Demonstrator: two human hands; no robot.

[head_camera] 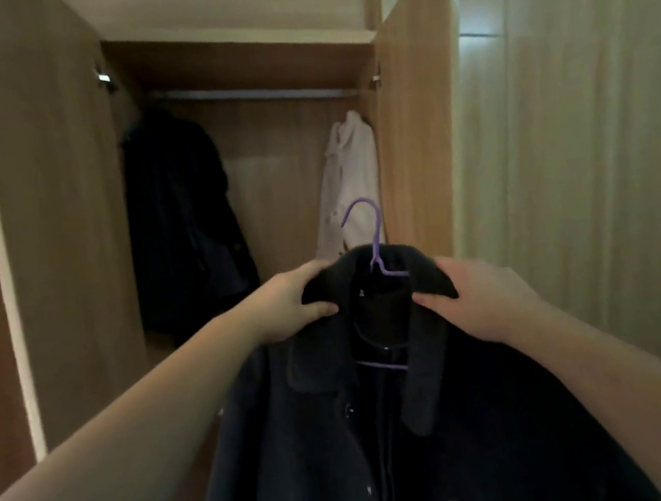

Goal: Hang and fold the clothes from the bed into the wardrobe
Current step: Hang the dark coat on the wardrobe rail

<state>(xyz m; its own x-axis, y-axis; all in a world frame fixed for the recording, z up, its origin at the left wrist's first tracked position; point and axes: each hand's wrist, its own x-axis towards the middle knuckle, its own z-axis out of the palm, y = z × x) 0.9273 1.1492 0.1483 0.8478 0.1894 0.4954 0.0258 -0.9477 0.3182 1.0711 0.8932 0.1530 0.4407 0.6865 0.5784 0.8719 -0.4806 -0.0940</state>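
Note:
A dark navy coat (332,443) with buttons hangs on a purple hanger (374,239), held up in front of the open wardrobe (249,60). My left hand (290,307) grips the coat's left shoulder by the collar. My right hand (487,304) grips the right shoulder and collar tip. The hanger's hook stands free above the collar, well below the metal rail (253,92).
On the rail hang a dark garment (183,221) at the left and a white shirt (349,187) at the right, with a gap between them. Both wardrobe doors (57,214) stand open. Closed pale cupboard doors (584,126) fill the right side.

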